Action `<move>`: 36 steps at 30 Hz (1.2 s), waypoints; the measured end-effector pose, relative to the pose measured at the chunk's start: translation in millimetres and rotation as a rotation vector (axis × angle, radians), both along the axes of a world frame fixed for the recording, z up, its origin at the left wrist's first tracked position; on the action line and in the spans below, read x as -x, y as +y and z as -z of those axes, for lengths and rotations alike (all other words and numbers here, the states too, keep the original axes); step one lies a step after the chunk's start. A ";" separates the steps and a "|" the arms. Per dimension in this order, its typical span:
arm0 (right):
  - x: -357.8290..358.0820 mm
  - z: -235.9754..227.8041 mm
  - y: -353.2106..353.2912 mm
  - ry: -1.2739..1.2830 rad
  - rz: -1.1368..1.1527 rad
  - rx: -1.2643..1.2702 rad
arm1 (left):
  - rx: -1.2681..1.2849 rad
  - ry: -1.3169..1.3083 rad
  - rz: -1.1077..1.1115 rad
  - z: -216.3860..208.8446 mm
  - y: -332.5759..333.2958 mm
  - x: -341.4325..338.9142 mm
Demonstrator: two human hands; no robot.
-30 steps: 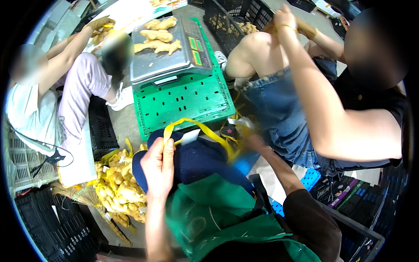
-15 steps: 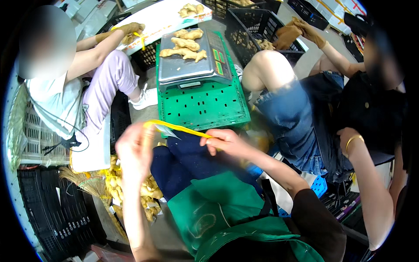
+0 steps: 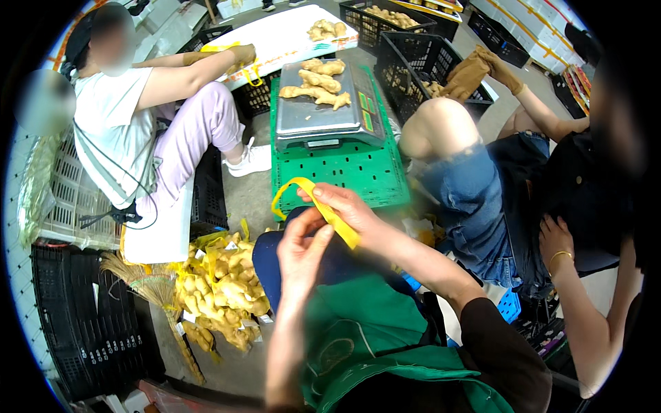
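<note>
Both hands are working a yellow strap (image 3: 323, 206) over the lap: right hand (image 3: 344, 206) is pinching it w/ thumb and fingers, left hand (image 3: 303, 244) is closing on its lower end. Looks like looping; next needs a steady pull. At 12 o'clock, scale (image 3: 323, 113) on a green crate (image 3: 344, 172) is carrying ginger (image 3: 317, 82); at 1, black crates (image 3: 413, 55) are holding more.

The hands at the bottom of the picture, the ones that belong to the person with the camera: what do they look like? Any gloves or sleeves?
No gloves: the left hand and right hand are bare, with no rings or watch showing. The left forearm is bare all the way down. The right arm has a short dark brown sleeve near the shoulder. A green apron covers the person's front between the arms.
</note>
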State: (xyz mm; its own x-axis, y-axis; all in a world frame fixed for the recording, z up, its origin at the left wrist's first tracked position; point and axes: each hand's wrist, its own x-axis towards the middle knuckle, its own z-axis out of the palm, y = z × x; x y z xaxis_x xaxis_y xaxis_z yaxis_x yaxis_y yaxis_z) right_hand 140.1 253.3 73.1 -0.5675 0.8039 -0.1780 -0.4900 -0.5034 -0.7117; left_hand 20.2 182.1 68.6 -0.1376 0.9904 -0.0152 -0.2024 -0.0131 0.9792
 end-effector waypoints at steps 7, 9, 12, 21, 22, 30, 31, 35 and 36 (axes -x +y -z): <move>16.5 9.9 -5.8 -0.233 0.142 -0.336 | 0.142 -0.227 -0.110 -0.3 -12.2 -2.7; 18.8 8.4 -8.2 -0.239 0.127 -0.274 | 0.071 -0.127 -0.130 10.8 -13.5 3.0; 21.9 17.5 -12.6 -0.295 0.065 -0.333 | 0.017 0.049 -0.227 17.5 -13.8 11.8; 22.1 29.8 -16.7 -0.439 0.201 -0.250 | 0.088 -0.322 -0.150 16.9 -12.5 18.2; 26.0 26.2 -18.2 -0.417 0.228 -0.244 | 0.025 -0.248 -0.158 18.3 -12.5 13.5; 26.3 36.8 -12.8 -0.382 0.407 -0.197 | 0.142 -0.721 -0.325 6.6 -10.2 4.3; 22.3 33.4 -12.6 -0.207 0.363 0.048 | 0.092 -0.570 -0.095 18.5 -17.6 5.2; 14.6 27.8 -17.7 -0.021 0.233 0.319 | 0.154 -0.240 -0.162 35.4 -23.3 14.7; 13.7 29.5 -20.6 0.007 0.229 0.378 | 0.207 -0.247 -0.202 31.4 -21.4 21.9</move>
State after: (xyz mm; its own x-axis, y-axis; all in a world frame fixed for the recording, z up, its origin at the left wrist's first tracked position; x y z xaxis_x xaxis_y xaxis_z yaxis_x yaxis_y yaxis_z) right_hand 126.4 232.7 43.5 -0.3843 0.7881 -0.4808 -0.6237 -0.6056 -0.4942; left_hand -1.7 160.6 37.2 -0.2965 0.9162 -0.2697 -0.4465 0.1167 0.8872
